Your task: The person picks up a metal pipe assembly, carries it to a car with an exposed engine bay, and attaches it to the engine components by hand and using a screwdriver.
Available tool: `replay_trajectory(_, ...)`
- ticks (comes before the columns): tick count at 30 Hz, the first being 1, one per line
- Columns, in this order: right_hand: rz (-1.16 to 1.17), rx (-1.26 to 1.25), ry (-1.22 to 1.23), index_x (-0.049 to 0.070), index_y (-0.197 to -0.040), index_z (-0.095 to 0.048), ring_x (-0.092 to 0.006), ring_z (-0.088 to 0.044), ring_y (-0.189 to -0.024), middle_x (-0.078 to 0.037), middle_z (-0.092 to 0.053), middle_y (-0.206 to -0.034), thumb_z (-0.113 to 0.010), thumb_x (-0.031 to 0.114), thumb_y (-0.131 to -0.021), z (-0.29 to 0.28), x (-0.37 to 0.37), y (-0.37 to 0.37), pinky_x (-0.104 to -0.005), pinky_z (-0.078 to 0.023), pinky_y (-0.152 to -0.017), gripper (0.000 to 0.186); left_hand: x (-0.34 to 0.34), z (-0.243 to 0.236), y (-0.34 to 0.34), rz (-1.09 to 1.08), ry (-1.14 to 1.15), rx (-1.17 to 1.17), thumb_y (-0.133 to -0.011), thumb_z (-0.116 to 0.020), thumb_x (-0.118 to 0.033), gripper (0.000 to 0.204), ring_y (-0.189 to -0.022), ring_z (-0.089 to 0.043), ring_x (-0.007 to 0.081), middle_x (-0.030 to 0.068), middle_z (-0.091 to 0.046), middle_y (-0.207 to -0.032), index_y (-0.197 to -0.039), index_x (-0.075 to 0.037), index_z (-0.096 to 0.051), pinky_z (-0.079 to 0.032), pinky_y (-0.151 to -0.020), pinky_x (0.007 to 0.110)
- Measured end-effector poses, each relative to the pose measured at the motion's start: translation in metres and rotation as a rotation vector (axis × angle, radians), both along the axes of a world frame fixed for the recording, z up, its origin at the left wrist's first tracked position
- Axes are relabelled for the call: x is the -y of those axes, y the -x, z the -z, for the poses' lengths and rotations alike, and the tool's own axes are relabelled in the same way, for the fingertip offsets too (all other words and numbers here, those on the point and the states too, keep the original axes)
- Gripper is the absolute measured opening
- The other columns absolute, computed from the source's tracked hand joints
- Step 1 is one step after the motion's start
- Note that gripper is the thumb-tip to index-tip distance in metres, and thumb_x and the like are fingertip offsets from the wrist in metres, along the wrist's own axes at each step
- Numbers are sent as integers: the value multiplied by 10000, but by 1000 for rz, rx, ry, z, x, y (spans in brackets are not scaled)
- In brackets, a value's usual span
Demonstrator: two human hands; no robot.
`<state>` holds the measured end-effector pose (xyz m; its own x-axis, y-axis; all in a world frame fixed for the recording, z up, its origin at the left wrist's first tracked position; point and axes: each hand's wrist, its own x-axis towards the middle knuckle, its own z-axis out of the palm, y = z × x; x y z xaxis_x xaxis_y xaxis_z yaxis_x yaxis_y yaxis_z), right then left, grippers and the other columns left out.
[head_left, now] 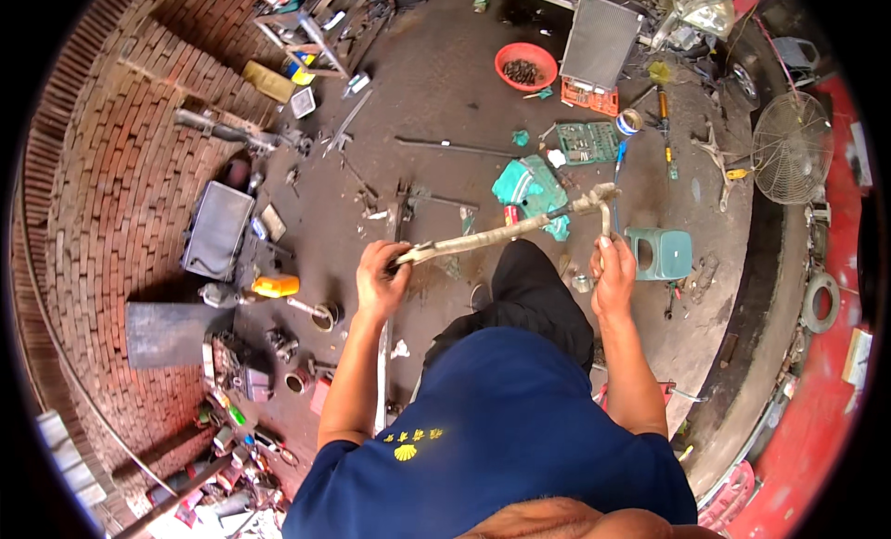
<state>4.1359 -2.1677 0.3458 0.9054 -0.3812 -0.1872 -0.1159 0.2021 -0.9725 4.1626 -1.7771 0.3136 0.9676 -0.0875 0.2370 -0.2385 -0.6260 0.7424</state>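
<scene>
My left hand (380,277) is closed round the left end of a long, pale, dirt-caked metal bar (492,235). The bar rises slightly to the right across the front of me and ends in a lumpy, crusted part. Beside that end, my right hand (613,275) grips the lower part of a bent, L-shaped metal rod (606,222). Whether this rod is fixed to the bar or only touches it, I cannot tell. Beyond the bar, a teal cloth or bag (531,186) lies on the floor with a red can (511,214) by it.
A green plastic stool (661,253) stands at my right. Farther off are an open green socket set (587,143), a red basin (525,68) of small dark parts and a radiator (600,43). Car parts line the brick wall (111,205) at left; a large fan (792,147) stands right.
</scene>
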Motion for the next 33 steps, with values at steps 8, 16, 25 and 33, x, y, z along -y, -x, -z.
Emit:
replay_trajectory(8, -43, -30, -267, 62, -912, -591, -68, -375, -497, 32, -446, -590, -617, 256, -1006, 45, -22, -247, -256, -302, -493, 217, -48, 66, -204, -433, 230, -134, -900, -738, -139, 304, -925, -662, 154, 83, -725, -1028, -1160, 15, -703, -527, -848, 309)
replay_trajectory(16, -25, -103, -349, 57, -874, -595, -58, -395, -486, 37, -454, -589, -659, 293, -987, 111, -67, -527, -244, -288, -466, 269, -67, 65, -484, -479, 291, -268, -940, -724, -230, 295, -789, -615, 102, 25, -684, -862, -1122, 2, -714, -479, -726, 241)
replay_trajectory(25, 73, -50, -342, 89, -852, -556, -63, -376, -480, 32, -454, -621, -623, 291, -1012, 55, -44, -737, -247, -308, -475, 266, -29, 7, -758, -321, 478, -224, -954, -673, -122, 246, -801, -599, 92, 27, -680, -911, -1154, 18, -690, -478, -732, 241)
replay_trajectory(33, 412, -63, -460, 93, -843, -556, -84, -375, -459, 23, -434, -580, -618, 276, -1012, 71, -19, -856, -272, -317, -471, 257, 41, 42, -998, 52, 623, -336, -1025, -620, -288, 325, -864, -613, 127, 52, -700, -990, -1129, 9, -701, -475, -760, 293)
